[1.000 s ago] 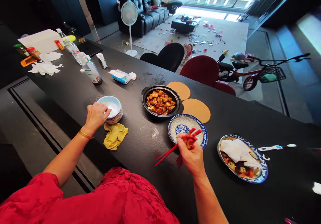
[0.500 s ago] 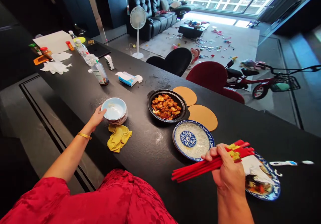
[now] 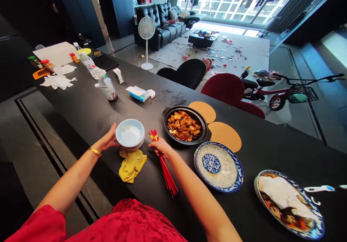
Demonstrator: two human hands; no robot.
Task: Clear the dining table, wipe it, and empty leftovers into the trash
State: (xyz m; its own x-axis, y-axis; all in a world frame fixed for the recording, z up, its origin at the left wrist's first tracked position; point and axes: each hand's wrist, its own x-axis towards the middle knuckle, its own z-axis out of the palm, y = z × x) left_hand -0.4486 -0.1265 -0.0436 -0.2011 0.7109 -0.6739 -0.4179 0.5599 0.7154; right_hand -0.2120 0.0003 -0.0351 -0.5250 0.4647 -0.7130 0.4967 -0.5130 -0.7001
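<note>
My left hand (image 3: 107, 141) cups the left side of a stack of pale blue bowls (image 3: 130, 134) on the black counter (image 3: 81, 108). My right hand (image 3: 162, 148) rests closed on a bundle of red chopsticks (image 3: 164, 164) lying on the counter just right of the bowls. A crumpled yellow cloth (image 3: 131, 164) lies in front of the bowls. To the right stand a black pot of braised food (image 3: 185, 125) and an empty blue-and-white plate (image 3: 218, 165).
Two cork mats (image 3: 225, 135) lie behind the pot. A plate of leftovers with tissue (image 3: 288, 203) and a thermometer (image 3: 320, 189) sit at the right. Bottles (image 3: 107, 87), a tissue pack (image 3: 140, 93) and papers crowd the far left. Chairs (image 3: 223, 88) stand beyond the counter.
My right hand carried the chopsticks from the right, over the plates, leftward and laid them beside the bowls. My left hand stayed at the bowl stack.
</note>
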